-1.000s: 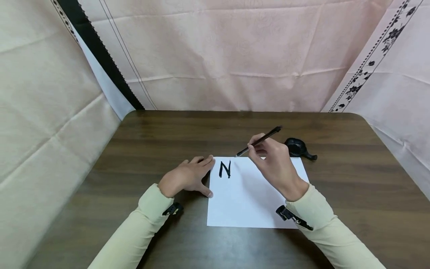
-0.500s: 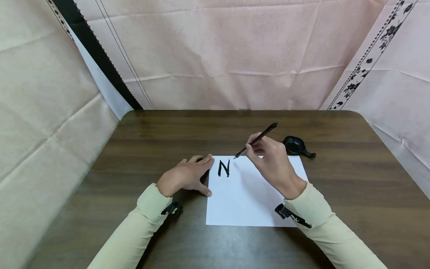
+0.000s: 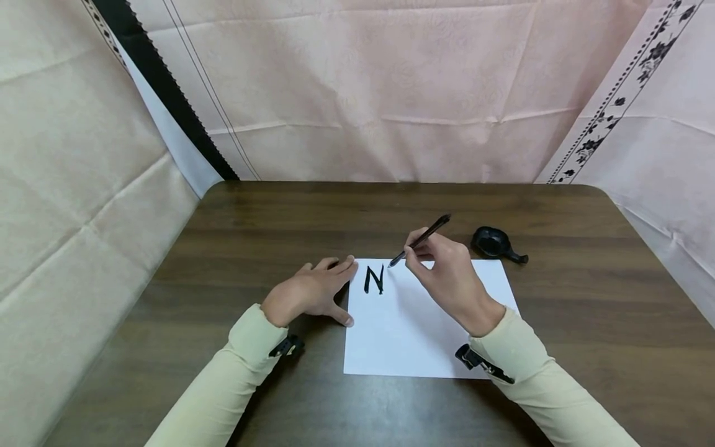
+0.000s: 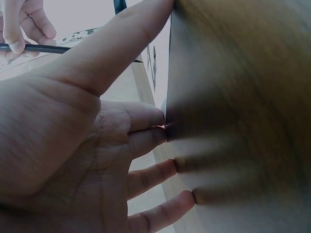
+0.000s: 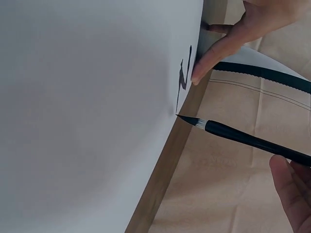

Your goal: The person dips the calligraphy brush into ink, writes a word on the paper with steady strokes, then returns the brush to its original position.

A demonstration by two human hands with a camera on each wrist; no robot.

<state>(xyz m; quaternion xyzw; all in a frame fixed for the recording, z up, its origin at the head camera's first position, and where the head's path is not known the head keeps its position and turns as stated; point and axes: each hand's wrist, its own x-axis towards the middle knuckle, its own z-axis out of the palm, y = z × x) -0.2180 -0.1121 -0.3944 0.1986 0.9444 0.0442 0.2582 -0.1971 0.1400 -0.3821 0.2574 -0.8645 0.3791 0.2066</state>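
A white sheet of paper (image 3: 413,335) lies on the dark wooden table (image 3: 268,230), with a black letter N (image 3: 374,280) painted near its top left corner. My right hand (image 3: 441,273) pinches a black brush (image 3: 420,240), its tip just at the paper's top edge, right of the N. In the right wrist view the brush (image 5: 243,137) points its wet tip at the paper (image 5: 87,116) edge. My left hand (image 3: 313,292) lies flat with straight fingers on the table, its fingertips and thumb touching the sheet's left edge. The left wrist view shows the palm (image 4: 63,160) and fingers pressed on the table.
A small black ink dish (image 3: 494,243) with a spout sits on the table just beyond the paper's top right corner. Pink and beige cloth (image 3: 380,93) hangs behind and beside the table.
My right hand has lowered and shifted slightly left, bringing the brush tip down to the paper beside the N. The left hand has stayed put.
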